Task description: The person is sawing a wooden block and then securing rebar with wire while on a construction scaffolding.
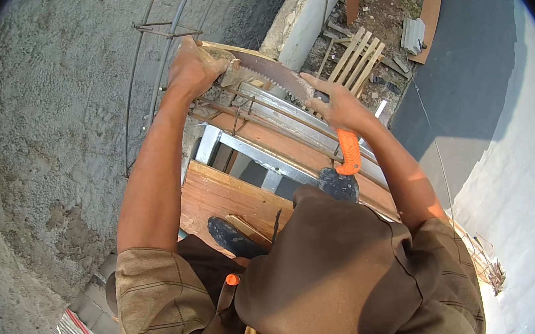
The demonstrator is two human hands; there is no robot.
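Note:
Up ahead, my left hand (194,69) is closed on a short piece of wood (232,75) beside the steel bars. The toothed blade of a handsaw (276,78) runs from that wood toward my right hand (340,106). My right hand grips the saw where blade and handle meet, a finger and thumb along the blade. Its orange handle (348,152) sticks out below my palm. A thin wooden strip (238,48) lies along the blade's far side. Whether the teeth touch the wood, I cannot tell.
Steel rods (158,67) rise beside the rough grey wall (62,125) on the left. My dark shoes rest on planks (231,195) and a metal frame (259,154). Far below at right lie a slatted pallet (355,61) and grey paving (447,105).

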